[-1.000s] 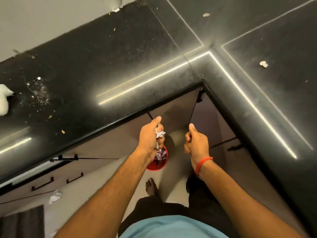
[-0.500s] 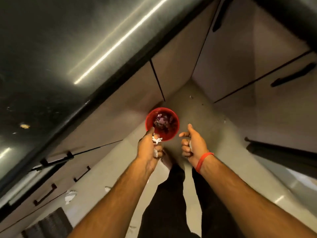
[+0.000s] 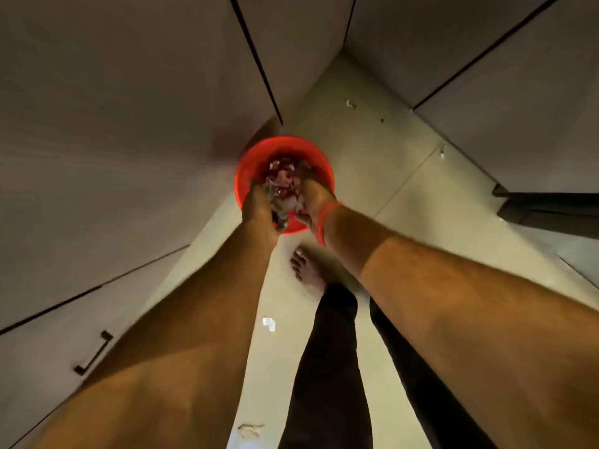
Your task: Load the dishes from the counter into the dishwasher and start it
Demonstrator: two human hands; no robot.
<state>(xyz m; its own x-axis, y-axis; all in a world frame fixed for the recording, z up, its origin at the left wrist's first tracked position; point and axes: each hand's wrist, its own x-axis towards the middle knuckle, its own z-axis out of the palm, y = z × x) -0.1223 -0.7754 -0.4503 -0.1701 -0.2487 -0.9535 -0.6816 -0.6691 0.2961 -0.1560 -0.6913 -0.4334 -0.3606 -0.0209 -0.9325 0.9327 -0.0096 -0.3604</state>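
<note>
A round red bin (image 3: 282,144) stands on the floor in the corner where two runs of cabinets meet, with crumpled rubbish (image 3: 284,176) inside. Both my hands are down over its near rim and blurred by motion. My left hand (image 3: 259,205) is curled around greyish-white paper scraps (image 3: 281,212). My right hand (image 3: 316,197), with a red band at the wrist, is curled too, with a pale scrap (image 3: 299,204) showing at its fingers. No dishes, counter top or dishwasher controls are in view.
Beige cabinet doors line the left, one with a dark handle (image 3: 94,353), and others line the right. A dark panel edge (image 3: 551,213) juts in at the right. Paper bits (image 3: 269,324) lie on the pale floor near my bare foot (image 3: 308,270).
My view has tipped from the black counter down to the floor. Both hands have dropped from below the counter edge to the red bin's rim, still curled around the scraps.
</note>
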